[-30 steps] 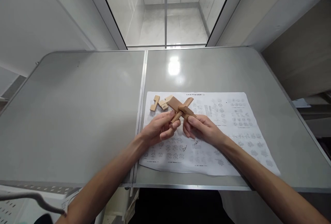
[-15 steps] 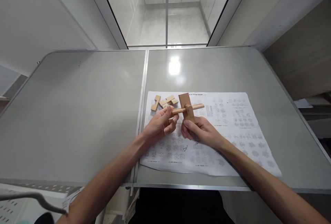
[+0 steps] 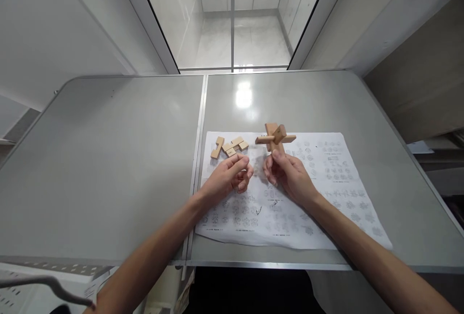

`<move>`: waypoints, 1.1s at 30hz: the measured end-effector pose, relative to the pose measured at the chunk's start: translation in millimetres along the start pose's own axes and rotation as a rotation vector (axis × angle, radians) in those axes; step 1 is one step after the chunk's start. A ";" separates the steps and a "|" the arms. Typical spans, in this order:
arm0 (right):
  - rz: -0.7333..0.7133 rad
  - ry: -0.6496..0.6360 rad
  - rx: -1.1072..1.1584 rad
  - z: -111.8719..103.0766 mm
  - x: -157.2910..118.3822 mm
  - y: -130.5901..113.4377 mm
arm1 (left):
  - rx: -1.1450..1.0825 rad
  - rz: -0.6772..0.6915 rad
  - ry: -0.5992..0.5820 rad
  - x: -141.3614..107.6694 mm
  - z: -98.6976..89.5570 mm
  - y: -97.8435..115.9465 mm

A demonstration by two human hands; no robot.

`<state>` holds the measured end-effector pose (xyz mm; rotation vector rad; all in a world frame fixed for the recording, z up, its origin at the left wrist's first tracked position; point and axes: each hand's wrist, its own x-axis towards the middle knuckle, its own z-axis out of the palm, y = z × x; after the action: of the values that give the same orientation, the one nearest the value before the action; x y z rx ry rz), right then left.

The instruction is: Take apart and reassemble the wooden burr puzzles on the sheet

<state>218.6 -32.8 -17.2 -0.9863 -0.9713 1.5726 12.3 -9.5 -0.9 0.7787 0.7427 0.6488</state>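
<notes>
My right hand [image 3: 288, 174] grips the lower end of a brown wooden cross-shaped assembly [image 3: 277, 136], raised over the top of a printed sheet [image 3: 326, 207]. A flat bar, a sideways bar and a thicker piece cross in it. To its left, my left hand [image 3: 232, 174] is apart from the assembly, thumb and forefinger pressed together; whether something small is between them I cannot make out. Just beyond that hand lie several pale notched wooden pieces [image 3: 235, 144], and a separate notched piece [image 3: 218, 148] sits at their left.
The grey table [image 3: 126, 169] has a metal seam running front to back left of the sheet. Small dark marks or bits show on the sheet below my hands. A cable [image 3: 47, 281] crosses the lower left corner. Glass panels stand beyond the table.
My left hand has let go of the sideways bar. My right hand has moved the assembly right and away from me, and tilted it.
</notes>
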 end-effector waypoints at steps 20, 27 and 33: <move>-0.172 0.532 0.586 -69.7 22.1 -21.9 | 0.068 -0.013 -0.052 -0.8 -5.8 -0.5; -0.187 0.477 0.593 -73.0 18.4 -23.2 | 0.069 -0.002 -0.073 -2.0 -6.6 -0.2; -0.149 0.334 0.332 -38.4 13.3 -15.2 | 0.027 0.005 -0.073 -2.6 -6.2 1.2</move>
<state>257.0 -12.7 -18.0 -0.8829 -0.5188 1.3367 5.6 -8.5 -2.1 0.8248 0.6844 0.6123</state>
